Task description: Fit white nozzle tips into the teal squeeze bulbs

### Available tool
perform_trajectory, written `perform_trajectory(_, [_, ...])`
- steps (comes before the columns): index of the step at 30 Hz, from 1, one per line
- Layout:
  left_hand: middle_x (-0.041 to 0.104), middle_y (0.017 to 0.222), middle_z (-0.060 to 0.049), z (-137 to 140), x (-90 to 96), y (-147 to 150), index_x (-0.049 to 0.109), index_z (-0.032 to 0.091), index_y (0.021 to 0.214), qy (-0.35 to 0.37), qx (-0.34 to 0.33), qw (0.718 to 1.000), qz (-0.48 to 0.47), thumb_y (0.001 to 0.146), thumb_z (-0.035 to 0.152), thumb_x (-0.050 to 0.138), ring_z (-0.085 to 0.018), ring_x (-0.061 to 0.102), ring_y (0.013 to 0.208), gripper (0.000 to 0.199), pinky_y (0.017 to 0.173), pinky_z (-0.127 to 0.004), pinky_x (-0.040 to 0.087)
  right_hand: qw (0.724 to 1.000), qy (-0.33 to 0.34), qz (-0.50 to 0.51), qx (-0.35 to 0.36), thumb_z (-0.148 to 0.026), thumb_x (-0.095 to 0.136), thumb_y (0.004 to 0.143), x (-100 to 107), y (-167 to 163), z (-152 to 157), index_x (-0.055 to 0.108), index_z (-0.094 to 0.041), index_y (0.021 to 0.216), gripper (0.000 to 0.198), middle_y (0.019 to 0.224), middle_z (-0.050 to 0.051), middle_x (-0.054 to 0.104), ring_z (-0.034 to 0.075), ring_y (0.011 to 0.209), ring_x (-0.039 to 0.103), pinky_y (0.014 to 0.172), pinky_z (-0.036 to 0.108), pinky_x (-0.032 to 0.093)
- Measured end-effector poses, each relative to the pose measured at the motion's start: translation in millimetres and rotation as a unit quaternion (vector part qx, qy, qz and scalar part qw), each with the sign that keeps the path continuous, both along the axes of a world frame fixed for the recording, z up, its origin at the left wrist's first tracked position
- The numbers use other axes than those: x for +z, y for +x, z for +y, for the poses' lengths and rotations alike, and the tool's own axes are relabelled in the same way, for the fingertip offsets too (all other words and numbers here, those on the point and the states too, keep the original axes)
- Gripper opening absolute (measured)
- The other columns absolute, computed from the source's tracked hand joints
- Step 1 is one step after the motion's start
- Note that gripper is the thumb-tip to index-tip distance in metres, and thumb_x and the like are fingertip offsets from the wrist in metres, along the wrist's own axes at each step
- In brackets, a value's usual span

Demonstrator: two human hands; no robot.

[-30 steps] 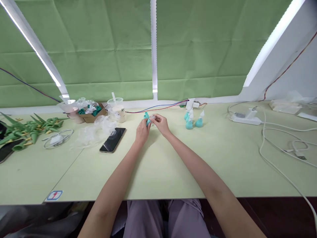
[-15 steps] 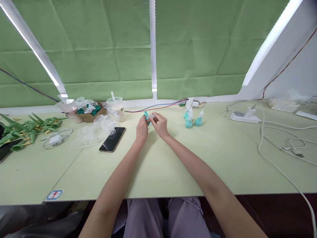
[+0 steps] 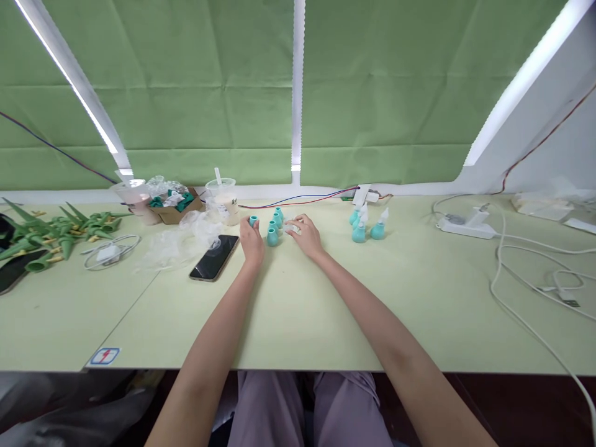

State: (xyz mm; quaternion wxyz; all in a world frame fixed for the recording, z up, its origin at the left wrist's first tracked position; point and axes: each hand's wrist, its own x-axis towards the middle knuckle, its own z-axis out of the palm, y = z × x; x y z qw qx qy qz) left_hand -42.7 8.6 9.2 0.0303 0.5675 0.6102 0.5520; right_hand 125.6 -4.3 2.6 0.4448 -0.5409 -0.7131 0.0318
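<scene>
My left hand (image 3: 252, 242) is wrapped around a small teal rubber bulb (image 3: 252, 220), its round opening facing up. Just right of it, several more teal bulbs (image 3: 272, 234) stand in a row with open tops. My right hand (image 3: 308, 238) pinches a clear whitish nozzle (image 3: 291, 228) beside that row; the fingers partly cover it. Farther right stands a group of teal bulbs with white pointed nozzles (image 3: 378, 229) on top.
A black phone (image 3: 214, 258) and crumpled clear plastic (image 3: 174, 245) lie to the left. Behind them are a drink cup (image 3: 226, 205) and a cardboard box (image 3: 174, 214). Green jointed toys (image 3: 65, 230) lie far left. On the right are a power strip (image 3: 465, 228) and white cables.
My hands have moved apart, the left one leftward with a teal bulb, the right one slightly rightward with the nozzle. The row of open bulbs now shows between them.
</scene>
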Motion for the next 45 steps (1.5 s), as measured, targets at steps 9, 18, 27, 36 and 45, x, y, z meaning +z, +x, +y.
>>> perform_trajectory(9, [0.058, 0.102, -0.010, 8, -10.1, -4, 0.049, 0.017, 0.107, 0.014, -0.014, 1.000, -0.022, 0.090, 0.032, 0.040, -0.021, 0.054, 0.101, 0.023, 0.090, -0.036, 0.040, 0.997, 0.003, -0.069, -0.020, -0.026, 0.056, 0.085, -12, -3, 4, 0.059, -0.024, 0.103, 0.019, 0.094, 0.002, 0.066, 0.019, 0.093, 0.057, 0.078, 0.032, 0.031])
perform_trajectory(18, [0.056, 0.107, -0.011, 11, -11.8, -5, 0.048, 0.016, 0.109, 0.011, -0.006, 1.000, -0.018, 0.089, 0.027, 0.043, -0.023, 0.052, 0.105, 0.024, 0.094, -0.038, 0.039, 0.992, 0.012, -0.126, -0.021, -0.029, 0.054, 0.086, -15, -6, 11, 0.055, -0.022, 0.091, 0.009, 0.092, 0.003, 0.067, 0.020, 0.087, 0.056, 0.075, 0.033, 0.024])
perform_trajectory(27, [0.054, 0.108, -0.012, 10, -10.9, -3, 0.048, 0.015, 0.110, 0.002, -0.007, 1.000, 0.016, 0.088, 0.027, 0.046, -0.024, 0.051, 0.106, 0.025, 0.094, -0.038, 0.039, 0.987, 0.035, -0.155, -0.015, -0.029, 0.052, 0.088, -16, -7, 8, 0.054, -0.021, 0.101, 0.016, 0.093, 0.007, 0.066, 0.022, 0.090, 0.054, 0.076, 0.034, 0.025])
perform_trajectory(36, [0.045, 0.119, -0.013, 2, -4.8, -3, 0.058, 0.021, 0.100, 0.011, 0.066, 0.994, 0.086, 0.084, 0.033, 0.052, -0.030, 0.041, 0.113, 0.021, 0.092, -0.045, 0.038, 0.985, 0.097, -0.108, -0.090, -0.036, 0.050, 0.083, -5, -7, -3, 0.048, -0.020, 0.113, 0.033, 0.111, 0.010, 0.053, 0.023, 0.098, 0.050, 0.079, 0.033, 0.030])
perform_trajectory(45, [0.058, 0.101, -0.008, 39, 7.9, -23, 0.064, 0.018, 0.092, -0.058, -0.018, 0.998, -0.024, 0.076, 0.031, 0.061, -0.018, 0.059, 0.083, 0.021, 0.082, -0.035, 0.046, 0.982, 0.131, 0.045, -0.129, -0.026, 0.045, 0.083, -4, -1, -1, 0.046, -0.019, 0.108, 0.026, 0.100, 0.007, 0.055, 0.018, 0.087, 0.051, 0.077, 0.030, 0.032])
